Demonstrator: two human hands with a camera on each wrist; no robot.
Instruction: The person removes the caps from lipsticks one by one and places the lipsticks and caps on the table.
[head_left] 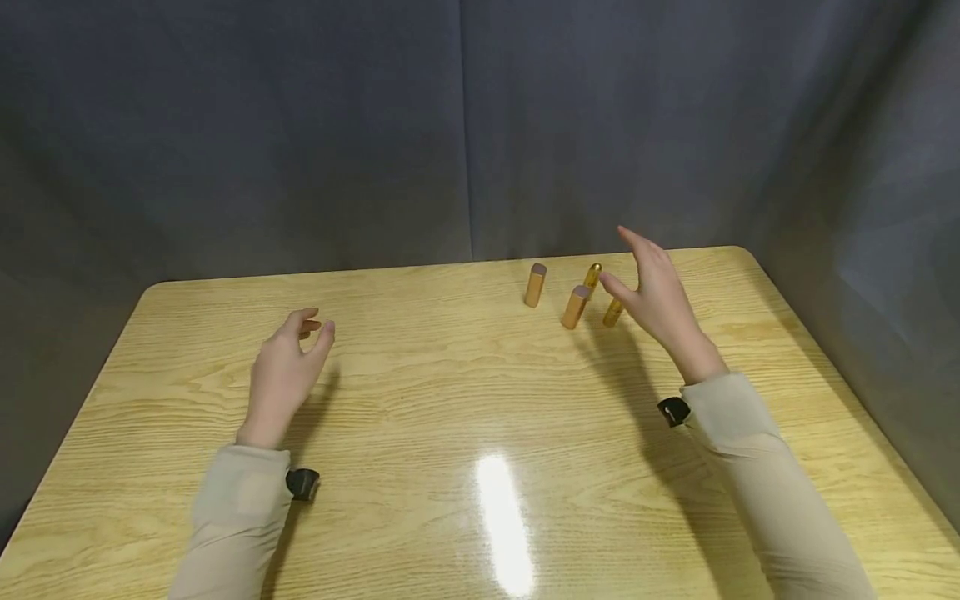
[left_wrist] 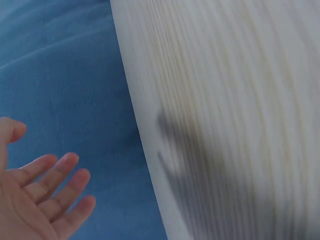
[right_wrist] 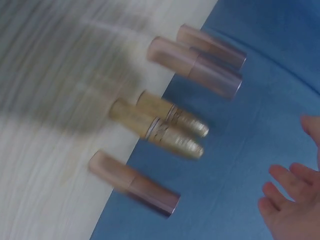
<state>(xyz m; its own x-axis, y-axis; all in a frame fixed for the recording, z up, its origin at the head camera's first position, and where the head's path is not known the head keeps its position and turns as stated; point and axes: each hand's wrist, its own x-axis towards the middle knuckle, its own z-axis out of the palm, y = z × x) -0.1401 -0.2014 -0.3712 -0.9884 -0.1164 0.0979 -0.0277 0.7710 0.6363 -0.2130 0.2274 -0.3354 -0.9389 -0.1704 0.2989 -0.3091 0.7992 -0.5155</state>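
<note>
- Five small tubes stand upright on the pale yellow wooden table, near its far edge and toward its far right corner.
- The left-most tube is a slim, flat-topped, copper-pink tube (head_left: 536,286). A second flat-topped, copper-pink tube (head_left: 575,308) stands a little nearer to the front edge of the table (head_left: 397,417).
- Next come two shiny, gold, round-topped tubes: one gold tube farther back (head_left: 593,275) and one gold tube nearer the front (head_left: 612,314). They stand close together.
- The right wrist view shows one more shiny copper-pink tube (right_wrist: 134,183), to the right of the gold pair. From the head, the hand hides it.
- The right hand (head_left: 660,298) is up above the table, by the tubes. Its thumb and pointing finger are wide apart, and it holds nothing.
- From the head, the right thumb covers the top of the front gold tube. In the right wrist view, there is a gap between the fingers and all five tubes.
- The left hand (head_left: 287,371) is over the left side of the table, well apart from the tubes. Its fingers bend softly, with a space before the thumb, and it holds nothing.
- A dark blue-grey cloth (head_left: 300,125) hangs behind the far edge.
</note>
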